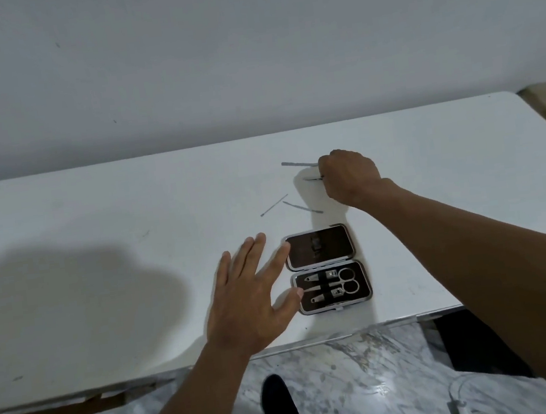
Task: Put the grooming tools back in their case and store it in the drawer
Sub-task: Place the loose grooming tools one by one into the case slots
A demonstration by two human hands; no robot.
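Head view: my right hand (349, 174) is at the far side of the white table (97, 227), knuckles up, fingers curled down. As best I can tell, the fingertips pinch the near end of a slim dark tool (312, 179). A flat metal file (299, 164) lies just behind it, one end hidden by my hand. Two more loose pieces lie between that hand and the case: a thin rod tool (274, 205) and a flat-tipped tool (302, 207), close together but apart.

The case (363, 293) lies open near the table's front edge, its empty lid (318, 247) on the far side. The near half holds small scissors (348, 280) and two nail clippers (320, 275) under elastic straps. My left hand (250, 291) is spread flat with straight fingers, holding nothing. Its forefinger and thumb reach the case's left edge; I cannot tell whether they touch it.

I judge these loose tools light, stiff and slick, and so thin that they hug the tabletop. I'd tip up one end with a nail, then pinch at the middle. The pointed ends want care. The open case looks light and likely to slide, so I should steady its left edge. No drawer shows here.
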